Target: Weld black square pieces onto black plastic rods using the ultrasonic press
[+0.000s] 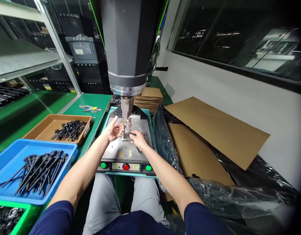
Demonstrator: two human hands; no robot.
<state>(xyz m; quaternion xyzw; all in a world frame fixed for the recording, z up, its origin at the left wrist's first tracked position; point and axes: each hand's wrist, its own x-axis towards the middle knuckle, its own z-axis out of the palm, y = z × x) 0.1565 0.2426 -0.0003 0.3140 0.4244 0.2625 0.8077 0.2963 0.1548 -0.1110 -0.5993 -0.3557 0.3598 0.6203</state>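
Note:
My left hand [114, 131] is at the left side of a small metal fixture [127, 126] on the machine's plate. Its palm is turned inward, its fingers are loosely spread, and I see nothing in it. On the fixture's right, my right hand [138, 140] is closed with bent fingers around a thin black rod-like part [133, 134], mostly hidden by the hand. Another dark bit shows below the palm. Right above the fixture stands the metal tool head [126, 107] of a large grey press [126, 49]. The metal base plate [116, 151] lies under both hands.
Green buttons [103, 165] and a red button [126, 167] line the plate's front. Left are a blue tray [74, 148] and a brown tray [49, 122] with black stemmed parts, plus pliers [89, 108]. Cardboard sheets [219, 127] and plastic wrap lie right.

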